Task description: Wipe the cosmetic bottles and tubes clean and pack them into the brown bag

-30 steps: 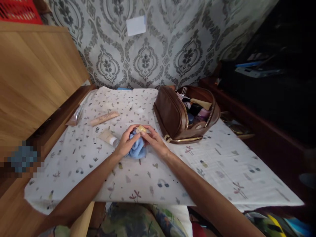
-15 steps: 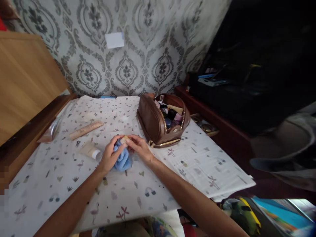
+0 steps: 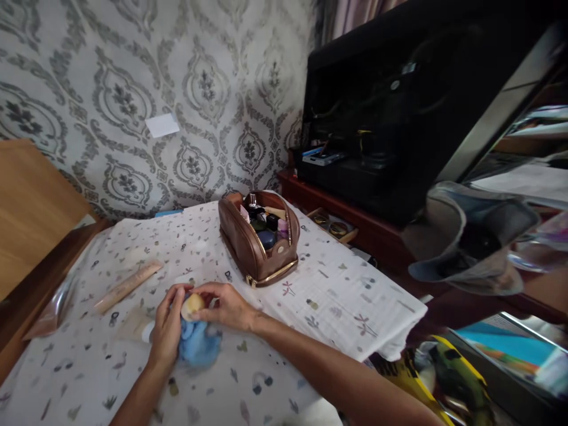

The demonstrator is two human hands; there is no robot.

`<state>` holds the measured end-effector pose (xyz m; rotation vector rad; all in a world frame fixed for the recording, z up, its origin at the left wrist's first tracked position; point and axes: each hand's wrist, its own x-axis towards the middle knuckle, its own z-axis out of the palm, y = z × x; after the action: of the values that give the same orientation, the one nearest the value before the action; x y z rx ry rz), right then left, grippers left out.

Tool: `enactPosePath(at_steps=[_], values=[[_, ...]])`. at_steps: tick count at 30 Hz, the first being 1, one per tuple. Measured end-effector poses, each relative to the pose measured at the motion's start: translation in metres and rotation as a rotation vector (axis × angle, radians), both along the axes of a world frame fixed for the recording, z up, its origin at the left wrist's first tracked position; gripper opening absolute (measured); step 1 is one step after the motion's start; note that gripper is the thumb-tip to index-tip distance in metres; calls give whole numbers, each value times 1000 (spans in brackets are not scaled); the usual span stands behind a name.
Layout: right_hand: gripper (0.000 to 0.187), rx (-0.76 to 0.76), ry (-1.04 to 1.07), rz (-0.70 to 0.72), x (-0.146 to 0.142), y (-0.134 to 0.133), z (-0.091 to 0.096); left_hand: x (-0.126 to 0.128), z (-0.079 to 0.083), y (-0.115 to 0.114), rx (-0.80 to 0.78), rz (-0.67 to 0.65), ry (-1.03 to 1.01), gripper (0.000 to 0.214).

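Cloth (image 3: pixel 200 345) against left hand (image 3: pixel 167 324), tube (image 3: pixel 128 287), blurred lettering

Tubes (image 3: pixel 128 287) left, bag (image 3: pixel 237 236) right; cloth (image 3: pixel 199 348) in front

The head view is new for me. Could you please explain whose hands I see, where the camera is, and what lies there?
There is no machine here: a person works bare-handed. The camera, worn on that person's head, looks forward and down. The right hand pinches a small yellowish thing, with the left hand close beside it and a blue cloth just below. On the patterned white tablecloth lie a long pinkish tube and a beige tube with a white cap; an open brown bag stands farther back.
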<state>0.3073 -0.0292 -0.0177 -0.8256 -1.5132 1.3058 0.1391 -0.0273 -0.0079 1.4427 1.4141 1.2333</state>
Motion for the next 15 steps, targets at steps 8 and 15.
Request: enactPosePath(at_steps=[8, 15], values=[[54, 343, -286, -70, 46, -16, 36, 45, 39, -7, -80, -33, -107, 59], [53, 495, -287, -273, 94, -30, 46, 86, 59, -10, -62, -192, 40, 56]])
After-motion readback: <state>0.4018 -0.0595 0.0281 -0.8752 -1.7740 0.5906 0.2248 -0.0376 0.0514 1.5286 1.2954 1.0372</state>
